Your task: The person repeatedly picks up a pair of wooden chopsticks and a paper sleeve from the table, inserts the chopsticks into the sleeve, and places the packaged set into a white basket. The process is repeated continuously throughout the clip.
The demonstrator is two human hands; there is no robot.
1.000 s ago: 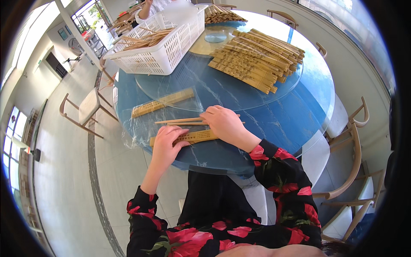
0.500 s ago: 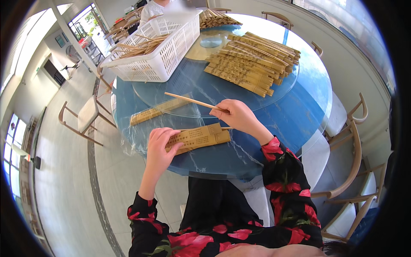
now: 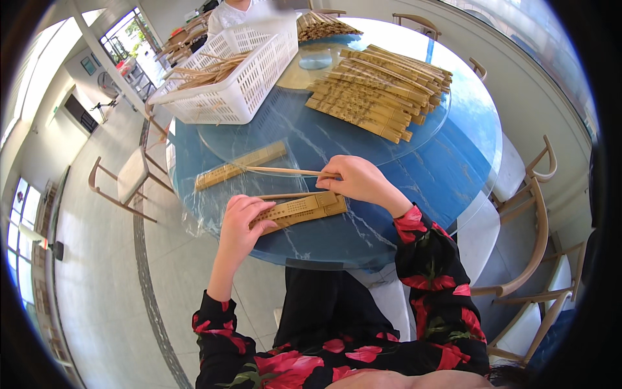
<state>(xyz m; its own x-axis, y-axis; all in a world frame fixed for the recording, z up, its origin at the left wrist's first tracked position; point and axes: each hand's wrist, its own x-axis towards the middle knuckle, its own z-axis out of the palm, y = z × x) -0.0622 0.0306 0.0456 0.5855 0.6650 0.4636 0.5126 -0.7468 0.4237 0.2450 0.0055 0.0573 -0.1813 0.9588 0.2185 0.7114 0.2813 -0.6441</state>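
Over on the left, a wooden chair [image 3: 126, 178] is standing on the pale floor beside the round blue worktop [image 3: 447, 162]. At the worktop's far left edge a white plastic basket [image 3: 227, 71] is sitting with thin bamboo sticks inside. Nearer in, a flat bamboo packet [image 3: 238, 166] is lying on clear plastic film. The left hand [image 3: 241, 220] is resting at the near edge, fingers pressed together and lying flat on the end of a second bamboo packet [image 3: 299, 211], pinning it down. Moving across, the right hand [image 3: 360, 182] is hovering just above that packet's other end, its fingers pinching a pair of chopsticks [image 3: 285, 171] that is pointing left, tip reaching towards the first packet. Farther back, a big stack of bamboo packets [image 3: 379, 91] is lying on the glass turntable [image 3: 304, 139]. On the right, more wooden chairs [image 3: 534, 227] are lining the worktop.
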